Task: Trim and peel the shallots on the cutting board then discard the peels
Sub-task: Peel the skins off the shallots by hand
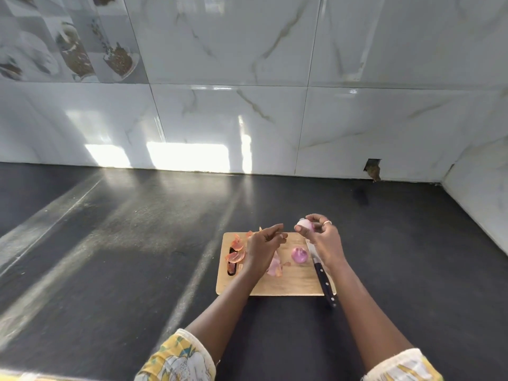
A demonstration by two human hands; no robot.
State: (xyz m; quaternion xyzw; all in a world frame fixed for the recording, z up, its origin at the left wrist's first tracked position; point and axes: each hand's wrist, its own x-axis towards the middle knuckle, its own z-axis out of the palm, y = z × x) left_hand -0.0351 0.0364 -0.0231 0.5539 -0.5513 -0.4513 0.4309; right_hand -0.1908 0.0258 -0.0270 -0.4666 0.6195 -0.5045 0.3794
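A small wooden cutting board lies on the dark counter. My right hand holds a pale pink peeled shallot between thumb and fingertips, above the board's far edge. My left hand hovers over the board with relaxed, spread fingers and holds nothing that I can see. A second purple shallot rests on the board. Orange and pink peels lie at the board's left end, with more peel under my left hand. A black-handled knife lies along the board's right edge.
The dark counter stretches wide to the left and in front of the board. A white tiled wall runs along the back and meets a side wall at the right corner.
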